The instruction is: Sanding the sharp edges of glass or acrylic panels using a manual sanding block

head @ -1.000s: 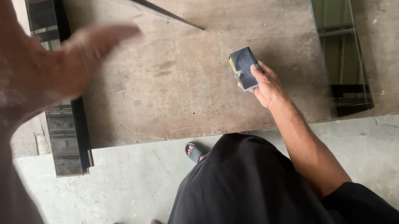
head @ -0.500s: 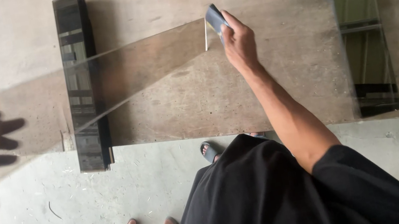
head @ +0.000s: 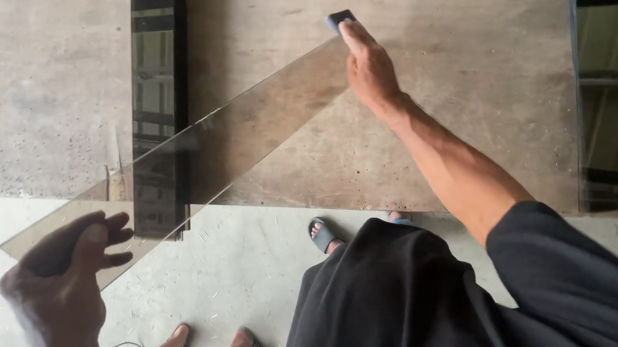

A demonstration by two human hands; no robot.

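The person wears a loose black garment whose short black sleeve ends just above the elbow, well back from the right hand; the forearm between them is bare, lean and sinewy. The black cloth hangs wide and folded below that arm. The left hand and its forearm are bare too, with no watch, ring or glove on either hand. Below the cloth, one foot shows in a dark open-toed slide sandal.
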